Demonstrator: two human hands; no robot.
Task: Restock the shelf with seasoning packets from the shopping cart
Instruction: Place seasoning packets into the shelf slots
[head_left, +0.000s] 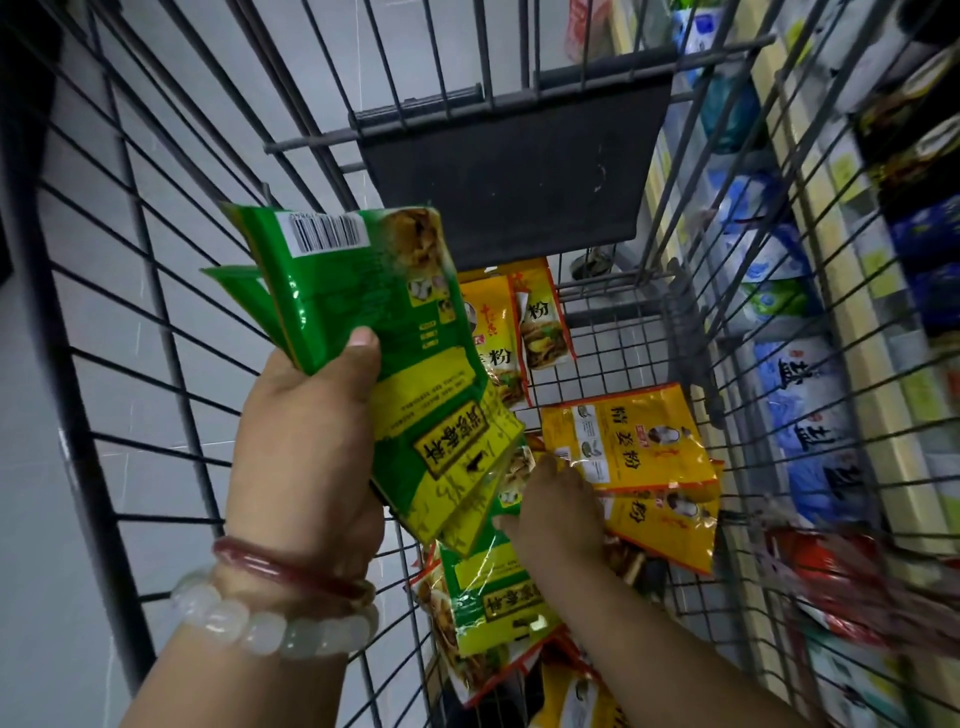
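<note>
Green packets (363, 332) sit bunched in the left hand (306, 431), fingers wrapped round them, so the right hand (558, 512) is free. It digs into the cart (156, 291), fingers pinching another green packet (493, 597).

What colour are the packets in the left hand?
Green and yellow packets, left hand, head view.

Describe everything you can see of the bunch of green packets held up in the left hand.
The green packets are a fanned bunch of flat, glossy plastic pouches, green with yellow panels, printed characters and food photos. The front one shows its back, with a white barcode label near the top. They are held upside down and tilted above the cart, clear of the packets lying in it. The left hand grips them low down, thumb pressed across the front one. How many there are cannot be told.
</note>
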